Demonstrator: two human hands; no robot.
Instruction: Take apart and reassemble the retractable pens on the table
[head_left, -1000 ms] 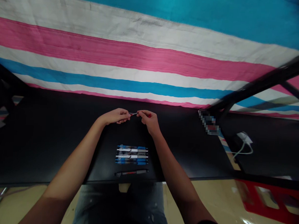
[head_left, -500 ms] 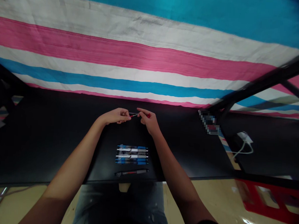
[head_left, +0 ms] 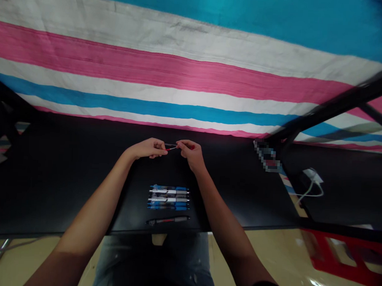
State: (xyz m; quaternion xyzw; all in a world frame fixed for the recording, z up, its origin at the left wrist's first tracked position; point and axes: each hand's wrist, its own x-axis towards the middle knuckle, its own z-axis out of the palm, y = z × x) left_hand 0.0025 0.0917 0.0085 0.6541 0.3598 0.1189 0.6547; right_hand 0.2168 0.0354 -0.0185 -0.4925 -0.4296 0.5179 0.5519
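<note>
My left hand (head_left: pixel 150 148) and my right hand (head_left: pixel 191 153) face each other above the black table, both closed in a pinch. Between their fingertips runs a thin red pen part (head_left: pixel 169 149) with a pale, narrow end towards the right. Just behind it is a thin greyish rod (head_left: pixel 170 144); its ends are hidden by the fingers. A bit of red also shows within my right hand. Nearer my body, several blue and white pens (head_left: pixel 168 197) lie side by side. A dark grey pen (head_left: pixel 168 220) lies apart, close to the front edge.
The black table (head_left: pixel 66 167) ends at a striped cloth (head_left: pixel 181 71) behind it. A pixelated object (head_left: pixel 268 157) lies to the right by a black frame bar. Farther right are a white adapter with a cable (head_left: pixel 313 175) and a red plastic piece (head_left: pixel 328 254) below.
My right hand's fingers have closed in on the pale end of the thin red part, its index finger no longer stretched out. My left hand and the lying pens have stayed put.
</note>
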